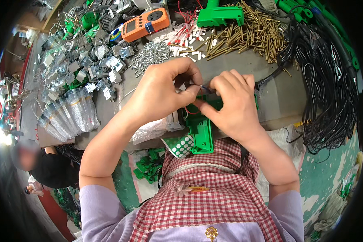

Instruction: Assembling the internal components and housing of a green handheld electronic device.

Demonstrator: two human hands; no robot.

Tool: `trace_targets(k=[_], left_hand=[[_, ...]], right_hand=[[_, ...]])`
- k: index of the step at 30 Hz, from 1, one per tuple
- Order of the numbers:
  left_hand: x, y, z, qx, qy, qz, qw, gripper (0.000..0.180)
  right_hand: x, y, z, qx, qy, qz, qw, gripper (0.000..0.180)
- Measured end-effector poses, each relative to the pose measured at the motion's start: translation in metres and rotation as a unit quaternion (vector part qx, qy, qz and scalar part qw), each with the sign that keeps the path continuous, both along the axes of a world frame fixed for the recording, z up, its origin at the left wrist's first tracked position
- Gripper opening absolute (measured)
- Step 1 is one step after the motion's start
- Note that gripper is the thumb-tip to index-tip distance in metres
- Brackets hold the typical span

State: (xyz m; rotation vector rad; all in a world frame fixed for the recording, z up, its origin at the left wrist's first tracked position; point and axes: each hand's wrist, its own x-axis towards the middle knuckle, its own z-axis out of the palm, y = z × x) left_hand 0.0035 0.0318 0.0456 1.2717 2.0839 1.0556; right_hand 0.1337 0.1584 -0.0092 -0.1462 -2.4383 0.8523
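Green plastic housing (201, 129) beneath both hands

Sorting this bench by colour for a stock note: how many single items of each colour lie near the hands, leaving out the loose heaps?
Green: 2, the green housing under the left hand and right hand, and the green pistol-shaped shell.
Orange: 1, the orange meter.
Total: 3

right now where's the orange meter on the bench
In the head view the orange meter lies at the far edge of the bench, upper left of the hands, between the grey metal parts and the green plastic housing.
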Motion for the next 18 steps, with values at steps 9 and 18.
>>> trace_targets(k=[9, 18], left_hand=[[0.007, 0.002, -0.007, 0.038, 0.151, -0.081, 0.984, 0.015], [-0.001, -0.007, -0.008, 0.101, 0.325, -0.071, 0.938, 0.018]], right_hand=[[0.002, 0.003, -0.013, -0.001, 0.049, 0.015, 0.999, 0.017], [0.004, 0.005, 0.004, -0.066, -0.020, 0.035, 0.997, 0.019]])
